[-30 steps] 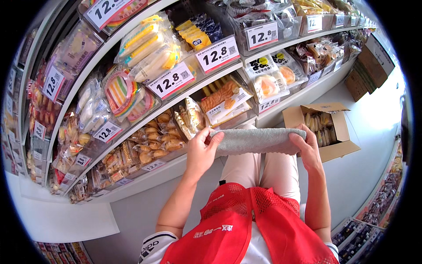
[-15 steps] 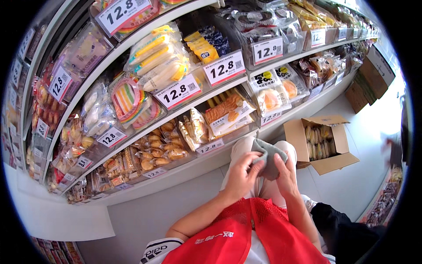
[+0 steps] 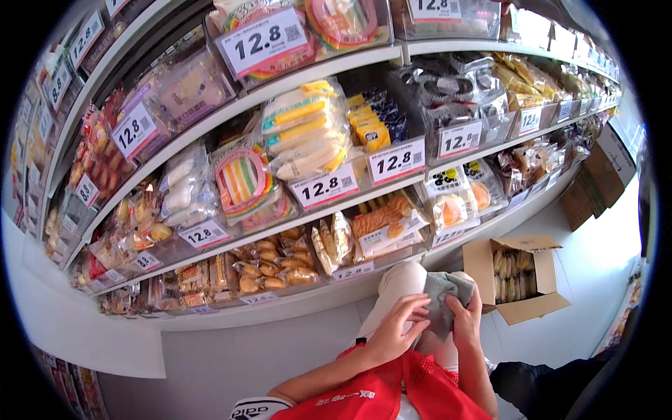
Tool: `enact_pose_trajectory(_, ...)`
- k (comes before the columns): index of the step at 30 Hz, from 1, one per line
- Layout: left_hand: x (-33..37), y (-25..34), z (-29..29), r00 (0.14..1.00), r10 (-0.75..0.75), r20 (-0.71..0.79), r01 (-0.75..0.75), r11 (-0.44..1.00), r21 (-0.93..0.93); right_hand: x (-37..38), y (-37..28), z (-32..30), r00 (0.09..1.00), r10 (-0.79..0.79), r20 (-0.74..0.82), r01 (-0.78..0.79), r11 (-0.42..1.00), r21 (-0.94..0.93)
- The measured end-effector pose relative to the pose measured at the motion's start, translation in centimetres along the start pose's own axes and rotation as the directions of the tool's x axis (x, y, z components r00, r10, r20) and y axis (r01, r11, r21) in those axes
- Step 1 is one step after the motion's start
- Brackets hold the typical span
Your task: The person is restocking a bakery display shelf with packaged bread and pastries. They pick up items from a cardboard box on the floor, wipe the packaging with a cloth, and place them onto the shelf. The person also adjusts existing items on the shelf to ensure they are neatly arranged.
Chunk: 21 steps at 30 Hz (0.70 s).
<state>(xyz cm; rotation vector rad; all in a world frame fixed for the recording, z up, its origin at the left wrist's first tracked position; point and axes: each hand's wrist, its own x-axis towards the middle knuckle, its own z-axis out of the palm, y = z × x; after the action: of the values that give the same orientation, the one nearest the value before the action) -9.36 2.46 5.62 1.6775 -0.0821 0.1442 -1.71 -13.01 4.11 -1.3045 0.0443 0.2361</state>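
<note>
A grey-green cloth (image 3: 439, 288) is folded over on itself above my knees. My right hand (image 3: 465, 323) grips its right side, the thumb pressed on top. My left hand (image 3: 397, 330) is at the cloth's left edge with fingers apart and slightly bent; whether the fingertips touch it I cannot tell. Just beyond my knees, the lowest shelf level holds bagged pastries (image 3: 385, 227) and packs of round filled buns (image 3: 453, 203). To the right of my knees, an open cardboard box (image 3: 479, 271) contains several wrapped packs (image 3: 514, 269).
A long curved shelf unit (image 3: 315, 285) with price cards and clear bins of packaged bakery goods runs across the front and left. Another cardboard box (image 3: 586, 185) stands at the far right. Dark clothing (image 3: 553, 381) shows at the lower right beside me.
The view has shifted, so the shelves appear lower and further right. My left hand has come off the cloth's middle and its fingers have spread; my right hand keeps its grip.
</note>
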Motion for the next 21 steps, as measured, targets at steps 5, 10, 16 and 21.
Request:
enact_pose_trajectory(5,-0.6,0.0,-2.7,0.993,0.045,-0.111,-0.027,0.987,0.157,3.3,0.7,-3.2,0.977,0.074,-0.202,-0.073,0.997,0.013)
enact_pose_trajectory(10,-0.1,0.5,-5.2,0.951,0.163,-0.262,-0.098,0.965,0.244,5.2,3.1,-4.7,0.947,0.05,-0.317,-0.032,0.998,0.061)
enact_pose_trajectory(16,2.5,1.2,-7.4,0.879,0.382,-0.285,-0.175,0.815,0.553,5.7,4.7,-4.4,0.952,0.036,-0.304,-0.031,0.999,0.023)
enact_pose_trajectory(21,7.7,1.9,-7.0,0.938,0.34,-0.072,-0.184,0.662,0.727,5.2,4.4,-2.4,0.96,0.002,-0.279,0.0,1.0,0.007)
